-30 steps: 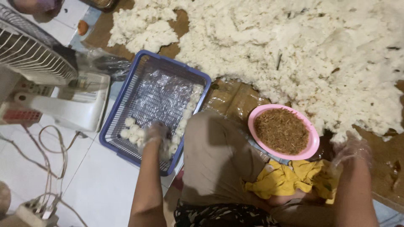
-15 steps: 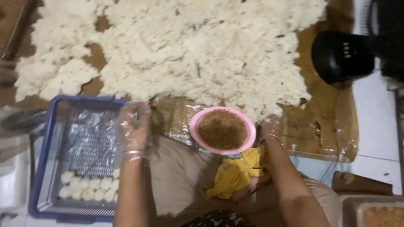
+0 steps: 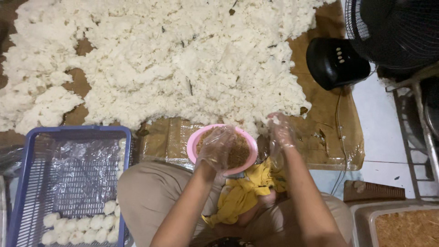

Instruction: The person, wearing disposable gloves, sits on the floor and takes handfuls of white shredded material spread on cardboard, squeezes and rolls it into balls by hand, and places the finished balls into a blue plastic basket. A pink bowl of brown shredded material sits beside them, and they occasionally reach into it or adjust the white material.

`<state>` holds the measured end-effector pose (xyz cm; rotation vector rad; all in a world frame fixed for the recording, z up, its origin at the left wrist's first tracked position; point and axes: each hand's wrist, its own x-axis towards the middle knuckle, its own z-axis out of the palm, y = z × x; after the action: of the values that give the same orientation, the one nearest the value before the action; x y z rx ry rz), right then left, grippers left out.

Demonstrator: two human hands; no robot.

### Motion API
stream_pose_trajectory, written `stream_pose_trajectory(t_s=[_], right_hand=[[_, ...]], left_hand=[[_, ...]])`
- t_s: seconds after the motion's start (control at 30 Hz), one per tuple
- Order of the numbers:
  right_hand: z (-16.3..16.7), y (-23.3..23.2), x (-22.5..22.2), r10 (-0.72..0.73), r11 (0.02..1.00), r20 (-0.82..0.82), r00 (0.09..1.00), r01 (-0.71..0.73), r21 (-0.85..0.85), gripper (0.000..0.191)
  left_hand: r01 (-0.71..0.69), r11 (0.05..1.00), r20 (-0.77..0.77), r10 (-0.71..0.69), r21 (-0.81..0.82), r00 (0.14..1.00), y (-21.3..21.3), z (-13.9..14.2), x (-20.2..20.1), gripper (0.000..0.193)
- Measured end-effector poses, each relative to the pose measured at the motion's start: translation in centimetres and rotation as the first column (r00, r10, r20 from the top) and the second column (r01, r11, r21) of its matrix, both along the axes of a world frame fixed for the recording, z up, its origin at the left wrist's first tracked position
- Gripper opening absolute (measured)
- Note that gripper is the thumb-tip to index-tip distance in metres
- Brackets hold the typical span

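Observation:
My left hand, in a clear plastic glove, hovers over a pink bowl of brown shredded filling, fingers curled down into it. My right hand, also gloved, reaches the near edge of a big heap of white cooked rice and its fingertips pinch a small clump of it. The rice lies spread on a brown plastic-covered sheet. A blue basket lined with plastic sits at the left and holds several white rice balls.
A black fan base and fan cage stand at the upper right. A metal tray with brown filling is at the lower right. A yellow cloth lies on my lap, on tan trousers.
My view swung right from the basket to the rice heap. My left hand left the basket and came over the pink bowl. My right hand rose to the rice edge.

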<state>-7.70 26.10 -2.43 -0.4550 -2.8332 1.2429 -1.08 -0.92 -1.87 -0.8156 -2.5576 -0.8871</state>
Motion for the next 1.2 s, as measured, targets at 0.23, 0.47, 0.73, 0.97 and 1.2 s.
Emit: stream_pose_trajectory(t_s=[0.23,0.47,0.73,0.97,1.2], right_hand=[[-2.7,-5.1,-4.0,-0.033,0.969,0.14,0.99,-0.003,0.248,0.011],[-1.4,-4.1,-4.9,0.255,0.852,0.214,0.943,-0.324,0.412,0.019],[5.0,-10.7,5.9,0.359,0.685,-0.149,0.921,-0.368,-0.628,0.043],[7.5,-15.6,7.0,0.539,0.841,-0.247,0.805,-0.531,0.104,0.04],[3.8,-13.9,7.8,0.346,0.922,-0.209,0.915,-0.372,-0.104,0.035]], left_hand=[[-0.831,-0.042,0.7,-0.517,0.554,0.493,1.1,-0.4,0.6,0.04],[-0.834,-0.078,0.678,-0.543,0.546,0.495,-1.9,-1.3,-0.1,0.035],[-0.95,0.127,0.832,-0.526,0.285,0.179,1.3,6.9,-1.5,0.043],[-0.91,0.267,0.87,-0.465,0.317,0.166,0.7,4.0,-0.6,0.055],[-0.794,0.252,0.832,-0.123,0.554,0.541,-1.7,-4.3,-0.3,0.033]])
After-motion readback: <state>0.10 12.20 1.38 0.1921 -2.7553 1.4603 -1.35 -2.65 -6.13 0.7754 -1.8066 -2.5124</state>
